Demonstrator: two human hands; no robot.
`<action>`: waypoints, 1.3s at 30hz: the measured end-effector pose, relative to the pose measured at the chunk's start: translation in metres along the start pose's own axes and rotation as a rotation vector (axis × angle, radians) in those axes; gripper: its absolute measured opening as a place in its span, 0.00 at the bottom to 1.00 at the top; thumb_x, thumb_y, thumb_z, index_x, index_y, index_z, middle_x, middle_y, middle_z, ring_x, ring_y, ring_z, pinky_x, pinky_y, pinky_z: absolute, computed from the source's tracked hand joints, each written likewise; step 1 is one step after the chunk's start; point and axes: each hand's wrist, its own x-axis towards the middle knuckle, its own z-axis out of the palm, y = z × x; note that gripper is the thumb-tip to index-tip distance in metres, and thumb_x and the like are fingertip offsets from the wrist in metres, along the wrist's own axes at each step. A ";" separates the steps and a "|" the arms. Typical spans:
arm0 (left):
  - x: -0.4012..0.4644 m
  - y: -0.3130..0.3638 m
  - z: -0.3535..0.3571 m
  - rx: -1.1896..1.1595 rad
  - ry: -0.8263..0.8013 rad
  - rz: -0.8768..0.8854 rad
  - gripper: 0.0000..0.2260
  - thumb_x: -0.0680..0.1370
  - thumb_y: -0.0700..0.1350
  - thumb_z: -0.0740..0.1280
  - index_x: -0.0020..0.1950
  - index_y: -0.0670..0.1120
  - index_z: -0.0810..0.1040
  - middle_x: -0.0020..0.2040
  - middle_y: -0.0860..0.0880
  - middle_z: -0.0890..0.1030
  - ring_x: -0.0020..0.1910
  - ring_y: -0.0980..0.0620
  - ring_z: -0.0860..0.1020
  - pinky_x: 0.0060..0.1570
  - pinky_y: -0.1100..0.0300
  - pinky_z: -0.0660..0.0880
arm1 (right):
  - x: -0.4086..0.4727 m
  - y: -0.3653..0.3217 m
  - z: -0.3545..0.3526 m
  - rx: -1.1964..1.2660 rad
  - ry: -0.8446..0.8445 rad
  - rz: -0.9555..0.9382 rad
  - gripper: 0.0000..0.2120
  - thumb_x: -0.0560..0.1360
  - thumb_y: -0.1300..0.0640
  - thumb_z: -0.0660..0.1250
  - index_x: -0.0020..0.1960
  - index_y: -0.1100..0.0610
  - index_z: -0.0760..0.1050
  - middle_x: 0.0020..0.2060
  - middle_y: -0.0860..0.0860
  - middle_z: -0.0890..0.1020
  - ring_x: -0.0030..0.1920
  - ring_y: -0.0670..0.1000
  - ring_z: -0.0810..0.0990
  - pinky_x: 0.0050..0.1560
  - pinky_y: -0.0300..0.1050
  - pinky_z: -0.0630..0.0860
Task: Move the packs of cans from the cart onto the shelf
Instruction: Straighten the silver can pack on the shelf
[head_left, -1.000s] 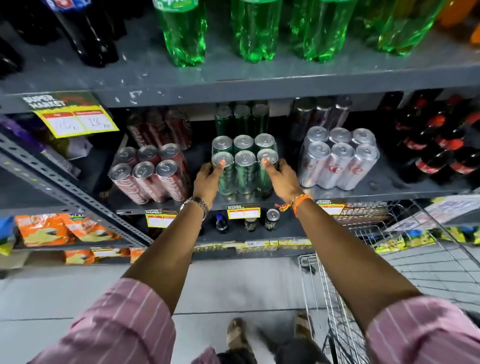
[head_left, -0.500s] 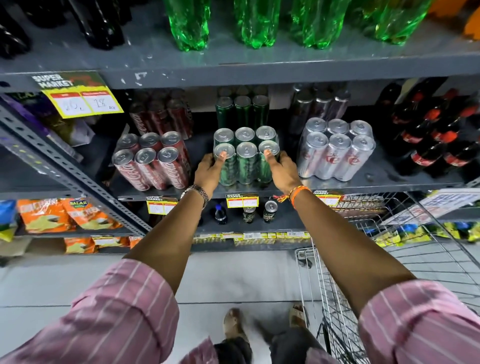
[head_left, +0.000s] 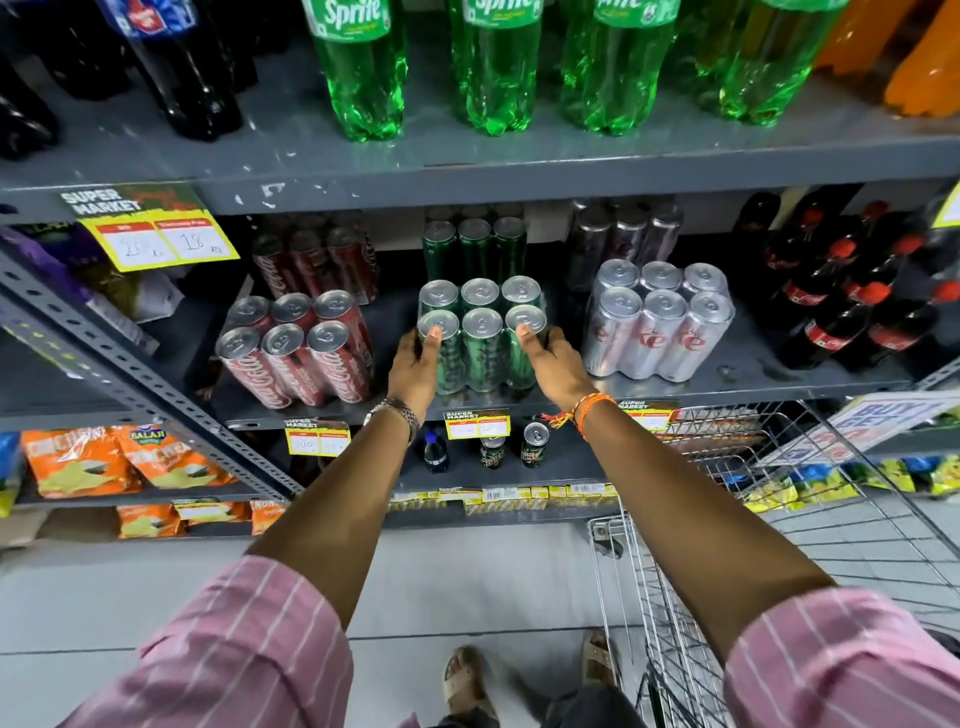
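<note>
A shrink-wrapped pack of green cans (head_left: 480, 343) stands on the grey middle shelf (head_left: 649, 387), between a red cola pack (head_left: 298, 356) and a silver diet cola pack (head_left: 660, 322). My left hand (head_left: 415, 364) grips its left side, thumb on a can top. My right hand (head_left: 553, 358) grips its right side, thumb on the front right can. More packs stand behind each one. The wire cart (head_left: 779, 519) is at the lower right; its inside is only partly visible.
Green Sprite bottles (head_left: 493, 67) and dark cola bottles (head_left: 182, 67) fill the shelf above. Small cola bottles (head_left: 852, 306) stand at the right. Snack bags (head_left: 119, 457) lie lower left. Single cans (head_left: 535, 444) sit on the shelf below. A slanted steel brace (head_left: 130, 374) crosses the left.
Both hands have stayed on the green pack, which has slid a little deeper onto the shelf. The head view shifts slightly between the frames.
</note>
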 end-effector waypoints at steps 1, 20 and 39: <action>-0.007 0.004 0.003 0.031 0.113 0.016 0.27 0.79 0.54 0.64 0.75 0.41 0.68 0.73 0.43 0.72 0.73 0.45 0.70 0.73 0.54 0.65 | -0.004 -0.001 -0.005 0.017 -0.005 -0.011 0.29 0.79 0.37 0.60 0.69 0.58 0.69 0.64 0.55 0.79 0.65 0.57 0.76 0.64 0.49 0.71; -0.030 0.066 0.217 0.294 -0.242 0.040 0.23 0.80 0.55 0.62 0.64 0.37 0.78 0.62 0.35 0.80 0.63 0.38 0.79 0.57 0.52 0.75 | 0.019 0.065 -0.179 0.126 0.426 0.133 0.23 0.81 0.47 0.62 0.67 0.64 0.73 0.66 0.65 0.78 0.66 0.65 0.76 0.60 0.52 0.70; -0.033 0.029 0.222 0.291 -0.121 0.108 0.23 0.74 0.68 0.62 0.51 0.47 0.72 0.56 0.43 0.83 0.56 0.41 0.80 0.51 0.58 0.72 | 0.031 0.077 -0.205 0.108 0.280 -0.032 0.20 0.80 0.44 0.63 0.60 0.60 0.77 0.54 0.57 0.84 0.56 0.57 0.82 0.59 0.50 0.77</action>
